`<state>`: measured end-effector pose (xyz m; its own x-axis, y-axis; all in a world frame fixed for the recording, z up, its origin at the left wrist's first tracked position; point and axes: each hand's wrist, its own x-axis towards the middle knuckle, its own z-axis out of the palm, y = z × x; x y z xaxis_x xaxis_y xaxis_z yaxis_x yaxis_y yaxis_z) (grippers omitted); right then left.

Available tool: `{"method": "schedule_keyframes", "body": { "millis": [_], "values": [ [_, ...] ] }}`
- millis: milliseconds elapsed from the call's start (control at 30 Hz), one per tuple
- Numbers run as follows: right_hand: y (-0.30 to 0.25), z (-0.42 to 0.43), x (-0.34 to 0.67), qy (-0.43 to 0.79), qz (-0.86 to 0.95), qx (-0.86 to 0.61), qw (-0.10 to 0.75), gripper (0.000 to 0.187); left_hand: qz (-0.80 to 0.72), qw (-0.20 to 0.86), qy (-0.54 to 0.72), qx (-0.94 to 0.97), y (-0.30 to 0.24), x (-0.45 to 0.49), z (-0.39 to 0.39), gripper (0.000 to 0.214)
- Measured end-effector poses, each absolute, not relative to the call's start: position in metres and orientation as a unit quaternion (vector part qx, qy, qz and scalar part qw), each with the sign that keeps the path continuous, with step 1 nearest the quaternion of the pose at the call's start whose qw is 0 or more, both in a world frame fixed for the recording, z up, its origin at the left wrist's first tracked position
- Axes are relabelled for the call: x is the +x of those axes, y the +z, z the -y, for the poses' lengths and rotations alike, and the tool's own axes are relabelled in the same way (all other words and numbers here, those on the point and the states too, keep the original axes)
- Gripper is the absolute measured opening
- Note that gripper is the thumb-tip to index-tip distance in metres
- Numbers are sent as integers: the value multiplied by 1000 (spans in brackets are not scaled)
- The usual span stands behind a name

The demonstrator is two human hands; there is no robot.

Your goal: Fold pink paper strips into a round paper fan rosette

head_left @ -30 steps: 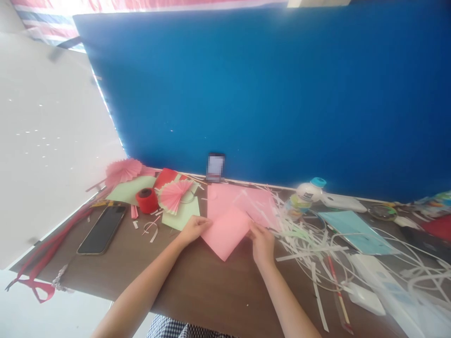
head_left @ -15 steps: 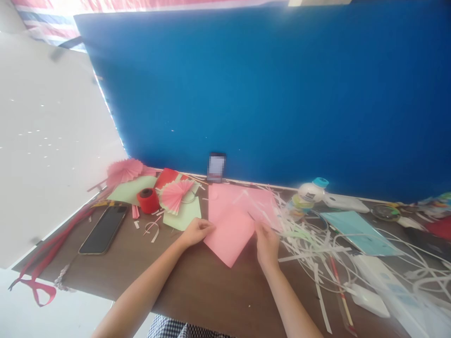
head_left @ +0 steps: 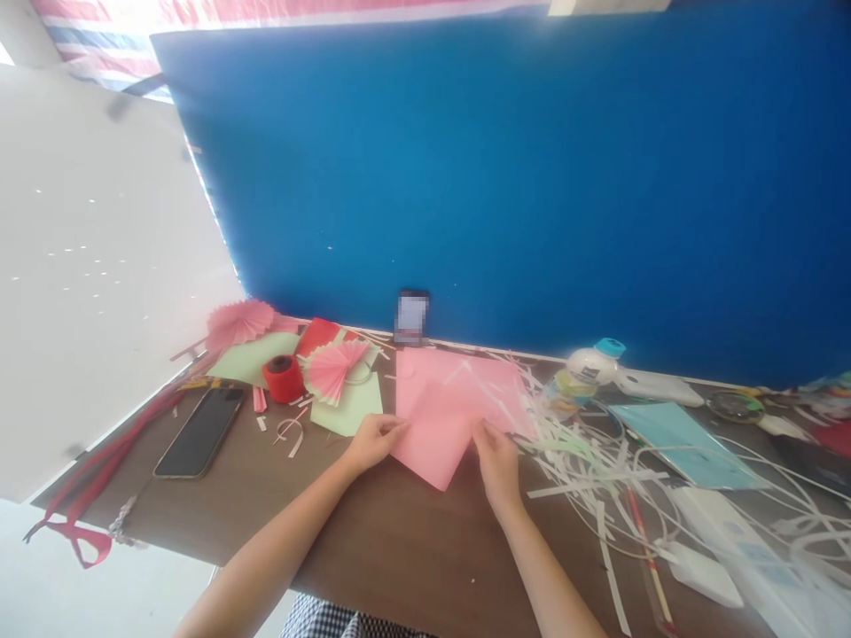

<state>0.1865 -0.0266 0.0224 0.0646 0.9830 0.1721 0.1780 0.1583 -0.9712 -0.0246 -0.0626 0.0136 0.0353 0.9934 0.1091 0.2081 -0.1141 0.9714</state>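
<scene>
Between my two hands is a pink sheet of paper (head_left: 439, 443), tilted so that one corner points toward me. My left hand (head_left: 376, 440) pinches its left edge, thumb and fingers together. At the right edge my right hand (head_left: 497, 456) grips the same sheet with closed fingertips. Behind it a larger pink sheet (head_left: 418, 363) lies flat, with white paper strips on it. Left of my left hand are a light green paper (head_left: 352, 409), a pink pleated paper fan (head_left: 334, 368) and a red spool (head_left: 283, 379).
A phone (head_left: 200, 432) lies at the left, near a red ribbon (head_left: 86, 532). Against the blue board (head_left: 465, 177) leans a small blurred-out device (head_left: 411, 316). On the right are tangled paper strips (head_left: 585, 461), a white bottle (head_left: 594, 365), a blue packet (head_left: 688, 443) and a white power strip (head_left: 737, 540).
The held pink sheet's near corner has risen slightly away from me. My right hand has shifted a little left along the edge. The whole view has moved slightly.
</scene>
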Motion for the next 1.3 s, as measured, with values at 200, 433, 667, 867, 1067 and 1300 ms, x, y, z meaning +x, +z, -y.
{"method": "schedule_keyframes", "body": {
  "millis": [200, 433, 667, 867, 1067, 1300],
  "values": [
    [20, 27, 182, 387, 586, -517, 489, 36, -523, 415, 486, 563, 18, -23, 64, 37],
    [23, 32, 179, 345, 599, -519, 503, 35, -527, 386, 509, 561, 19, -20, 66, 35],
    [22, 31, 176, 374, 601, -506, 494, 33, -527, 396, 521, 543, 20, -18, 67, 36],
    [20, 33, 174, 333, 584, -528, 519, 35, -533, 365, 548, 532, 22, -8, 69, 34],
    [17, 30, 173, 377, 582, -509, 510, 35, -533, 408, 561, 485, 17, -12, 67, 35],
    [20, 30, 176, 386, 578, -512, 505, 32, -519, 460, 551, 465, 15, -15, 64, 37]
  ]
}}
